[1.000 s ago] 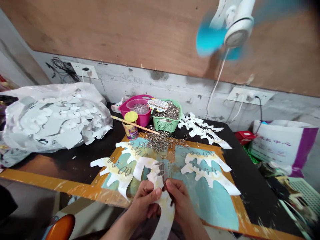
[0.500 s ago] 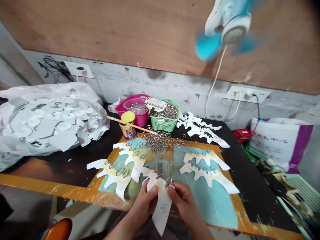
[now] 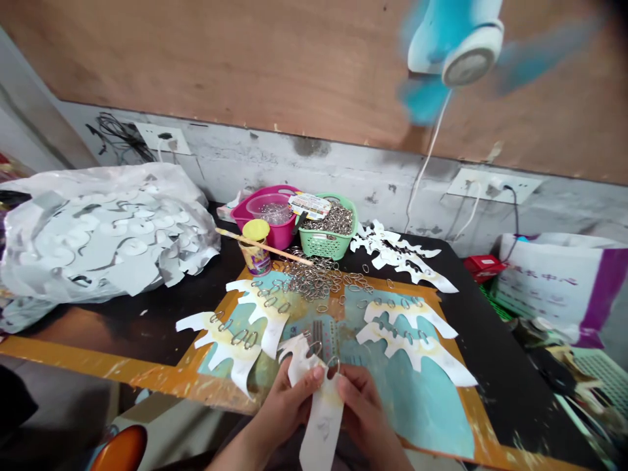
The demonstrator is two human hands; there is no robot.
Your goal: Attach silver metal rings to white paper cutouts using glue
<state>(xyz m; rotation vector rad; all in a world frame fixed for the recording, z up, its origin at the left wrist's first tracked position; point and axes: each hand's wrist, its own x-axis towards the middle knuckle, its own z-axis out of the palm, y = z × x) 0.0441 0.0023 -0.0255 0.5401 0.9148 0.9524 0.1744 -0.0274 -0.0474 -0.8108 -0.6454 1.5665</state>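
Note:
Close in front of me, both hands grip one white cut-out piece (image 3: 320, 428) with a wavy, notched edge and a yellowish smear. My left hand (image 3: 292, 402) pinches its left side, thumb on top. Along the right side, my right hand (image 3: 363, 402) closes on it beside an oval metal ring (image 3: 334, 364) standing at the top edge. Similar white pieces with rings lie at left (image 3: 230, 350) and at right (image 3: 417, 350). Beyond my hands is a heap of loose metal rings (image 3: 318, 278).
A yellow-rimmed tub (image 3: 256, 258) with a wooden stick (image 3: 279, 251) across it stands behind the rings. Behind are a pink basket (image 3: 282, 237) and a green basket (image 3: 326, 245). A plastic bag of white scraps (image 3: 112, 235) fills the left; a fan (image 3: 471, 59) spins above right.
The held white piece has turned slightly, and my left thumb has shifted right along it, nearer the ring. The view has moved a little, so everything sits slightly further right.

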